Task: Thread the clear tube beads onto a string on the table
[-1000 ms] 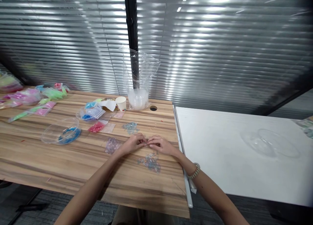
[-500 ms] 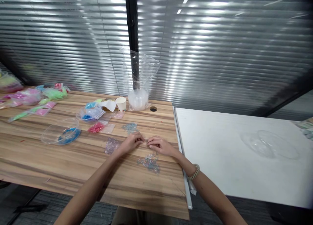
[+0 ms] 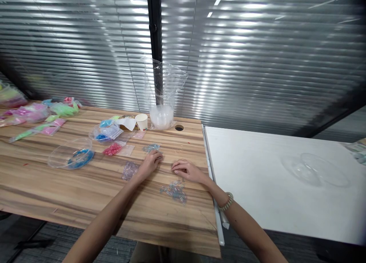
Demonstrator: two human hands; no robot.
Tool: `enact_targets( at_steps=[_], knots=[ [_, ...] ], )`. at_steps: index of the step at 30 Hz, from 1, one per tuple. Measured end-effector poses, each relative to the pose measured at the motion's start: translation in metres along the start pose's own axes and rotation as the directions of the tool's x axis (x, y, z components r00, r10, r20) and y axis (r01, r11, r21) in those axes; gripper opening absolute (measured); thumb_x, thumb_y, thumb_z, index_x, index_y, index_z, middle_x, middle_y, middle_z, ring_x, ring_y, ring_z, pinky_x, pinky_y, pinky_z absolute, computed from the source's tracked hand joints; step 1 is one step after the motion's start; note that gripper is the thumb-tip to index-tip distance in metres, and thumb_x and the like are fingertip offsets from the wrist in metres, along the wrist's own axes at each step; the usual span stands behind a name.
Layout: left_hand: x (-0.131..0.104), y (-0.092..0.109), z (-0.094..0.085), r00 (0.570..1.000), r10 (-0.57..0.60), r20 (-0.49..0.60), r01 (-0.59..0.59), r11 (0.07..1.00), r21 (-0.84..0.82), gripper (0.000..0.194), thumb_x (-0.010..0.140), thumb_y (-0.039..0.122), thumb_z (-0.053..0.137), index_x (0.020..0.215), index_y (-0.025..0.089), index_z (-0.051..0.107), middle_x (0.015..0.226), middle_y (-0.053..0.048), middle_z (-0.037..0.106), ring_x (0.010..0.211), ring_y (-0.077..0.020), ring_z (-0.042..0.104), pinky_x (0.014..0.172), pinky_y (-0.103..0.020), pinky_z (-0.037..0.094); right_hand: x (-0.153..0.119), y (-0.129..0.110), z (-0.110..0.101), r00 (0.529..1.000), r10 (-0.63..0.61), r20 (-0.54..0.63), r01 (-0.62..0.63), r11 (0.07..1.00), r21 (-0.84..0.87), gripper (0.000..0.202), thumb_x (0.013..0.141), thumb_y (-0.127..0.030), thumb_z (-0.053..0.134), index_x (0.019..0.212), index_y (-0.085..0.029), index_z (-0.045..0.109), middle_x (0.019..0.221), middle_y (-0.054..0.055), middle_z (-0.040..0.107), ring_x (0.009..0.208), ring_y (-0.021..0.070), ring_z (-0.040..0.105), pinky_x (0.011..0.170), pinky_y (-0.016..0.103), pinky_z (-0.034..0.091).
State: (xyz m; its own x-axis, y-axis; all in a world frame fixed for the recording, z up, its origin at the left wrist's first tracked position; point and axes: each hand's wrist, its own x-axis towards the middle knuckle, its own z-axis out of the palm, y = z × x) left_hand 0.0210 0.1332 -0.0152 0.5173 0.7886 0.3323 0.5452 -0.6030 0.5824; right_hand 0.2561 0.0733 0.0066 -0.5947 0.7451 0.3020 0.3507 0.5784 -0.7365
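Observation:
My left hand is at the near edge of a small pile of pale blue, clear tube-like pieces, its fingers curled together. Whatever its fingertips hold, if anything, is too small to make out. A hand's width to the right, my right hand rests low over the wood with thumb and fingers pinched; their contents are hidden. Left of my left wrist lies a pile of pale purple pieces. Another loose pile of clear, bluish tube pieces is spread just below my right hand.
On the wooden table stand a clear round dish with blue pieces, a bag of red pieces, a paper cup and bagged clear bowls. Colourful bags lie far left. A white table adjoins on the right.
My left hand has moved left and slightly up, away from my right hand and up to the pale blue pile. My right hand has stayed almost still.

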Motion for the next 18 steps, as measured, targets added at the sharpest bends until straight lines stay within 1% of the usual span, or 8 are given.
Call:
enact_targets(
  at_steps=[12, 18],
  knots=[
    [-0.0009, -0.0009, 0.0015, 1.0, 0.018, -0.008, -0.018, 1.0, 0.021, 0.019, 0.088, 0.014, 0.045, 0.086, 0.015, 0.064, 0.091, -0.008, 0.06, 0.087, -0.0206, 0.054, 0.08, -0.033, 0.044, 0.0005, -0.0018, -0.0011, 1.0, 0.007, 0.005, -0.007, 1.0, 0.006, 0.021, 0.091, -0.03, 0.051, 0.095, -0.019, 0.069, 0.106, 0.006, 0.065, 0.101, 0.0163, 0.058, 0.094, 0.032, 0.043],
    [-0.0013, -0.0016, 0.0026, 1.0, 0.022, -0.007, -0.022, 0.999, 0.026, 0.02, 0.088, 0.015, 0.044, 0.088, 0.015, 0.064, 0.093, -0.009, 0.059, 0.089, -0.0213, 0.053, 0.083, -0.035, 0.044, 0.001, -0.0028, -0.0017, 1.0, 0.007, 0.007, -0.007, 1.0, -0.007, 0.02, 0.091, -0.029, 0.052, 0.095, -0.019, 0.069, 0.106, 0.007, 0.065, 0.101, 0.0165, 0.058, 0.093, 0.032, 0.044]
  ],
)
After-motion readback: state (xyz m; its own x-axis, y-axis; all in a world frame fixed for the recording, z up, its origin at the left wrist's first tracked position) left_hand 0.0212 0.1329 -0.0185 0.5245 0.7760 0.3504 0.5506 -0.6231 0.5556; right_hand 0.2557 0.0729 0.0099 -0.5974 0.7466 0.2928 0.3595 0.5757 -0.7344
